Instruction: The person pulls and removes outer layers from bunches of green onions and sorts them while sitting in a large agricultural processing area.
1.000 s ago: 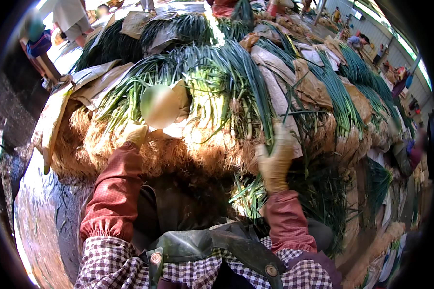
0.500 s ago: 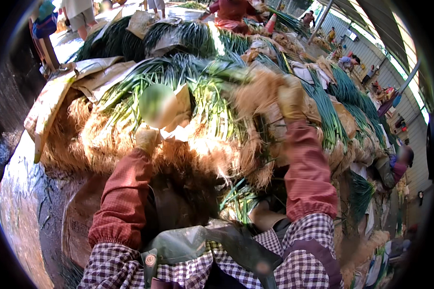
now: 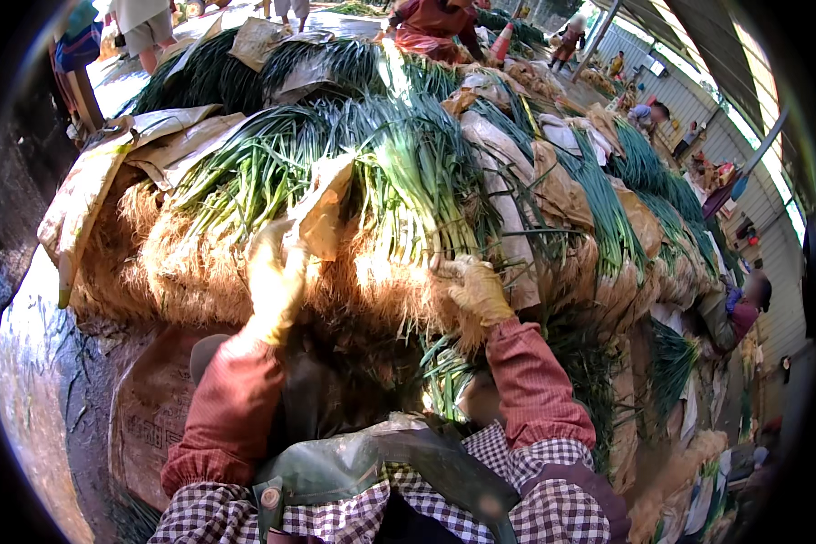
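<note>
Green onions lie heaped in front of me, leaves pointing away and shaggy tan roots toward me. My right hand, in a yellowish glove, is closed on the root end of a bundle of green onions right of centre. Its fingers curl over the pale stem bases. My left hand, gloved alike and slightly blurred, is up against the roots left of centre. The fingers and thumb stand apart, with no onions between them. Just beyond it a piece of brown paper sticks up among the stalks.
Brown paper sheets cover the heap's left end. More green onions stretch off to the right. A person in red is behind the heap, another at the far right. An orange cone stands at the back.
My right hand has come down and leftward, bringing a bundle onto the heap with its roots toward me. My left hand has shifted a little, its fingers now spread beside the brown paper.
</note>
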Demonstrator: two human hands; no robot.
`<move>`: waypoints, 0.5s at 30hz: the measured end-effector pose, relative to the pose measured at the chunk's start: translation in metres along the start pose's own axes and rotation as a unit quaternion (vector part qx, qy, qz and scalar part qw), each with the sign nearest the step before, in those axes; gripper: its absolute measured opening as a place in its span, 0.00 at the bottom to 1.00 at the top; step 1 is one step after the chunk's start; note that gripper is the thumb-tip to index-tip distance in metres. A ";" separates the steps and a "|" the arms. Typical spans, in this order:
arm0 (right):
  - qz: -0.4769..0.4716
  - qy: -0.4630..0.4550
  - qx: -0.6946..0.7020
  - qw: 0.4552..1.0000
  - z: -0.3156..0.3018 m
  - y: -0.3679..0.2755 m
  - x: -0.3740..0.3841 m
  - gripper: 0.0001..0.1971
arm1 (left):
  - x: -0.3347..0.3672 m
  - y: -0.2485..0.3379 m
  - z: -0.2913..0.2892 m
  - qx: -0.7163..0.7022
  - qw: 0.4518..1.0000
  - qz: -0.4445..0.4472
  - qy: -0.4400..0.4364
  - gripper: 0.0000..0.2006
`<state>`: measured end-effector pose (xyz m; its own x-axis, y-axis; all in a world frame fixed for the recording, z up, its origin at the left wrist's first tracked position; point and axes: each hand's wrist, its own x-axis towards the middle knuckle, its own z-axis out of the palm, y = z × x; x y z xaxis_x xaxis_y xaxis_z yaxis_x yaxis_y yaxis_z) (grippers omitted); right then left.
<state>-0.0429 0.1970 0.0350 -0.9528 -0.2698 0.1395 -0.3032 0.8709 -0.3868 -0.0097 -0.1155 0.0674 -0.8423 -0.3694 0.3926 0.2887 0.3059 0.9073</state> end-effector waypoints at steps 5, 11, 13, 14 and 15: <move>0.207 0.017 -0.023 0.978 0.005 -0.051 0.029 0.12 | -0.046 -0.009 0.041 -0.049 0.981 -0.061 -0.177 0.07; 0.242 -0.057 -0.160 0.955 0.042 -0.021 0.080 0.11 | -0.061 -0.046 0.074 -0.111 0.943 -0.167 -0.267 0.11; 0.280 -0.018 0.048 0.959 0.053 -0.015 0.073 0.14 | -0.063 -0.052 0.081 -0.116 0.956 -0.127 -0.238 0.14; 0.246 -0.023 0.119 0.962 0.062 -0.035 0.060 0.14 | -0.063 -0.049 0.075 -0.115 0.955 -0.143 -0.233 0.16; 0.213 -0.025 0.188 0.958 0.063 -0.071 0.041 0.14 | -0.062 -0.039 0.067 -0.115 0.954 -0.157 -0.229 0.19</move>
<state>-0.0621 0.0983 0.0105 -0.9881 0.0497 -0.1453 0.1383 0.6994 -0.7012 0.0004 -0.0458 -0.0026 -0.9989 0.0282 0.0372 0.0378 0.0228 0.9990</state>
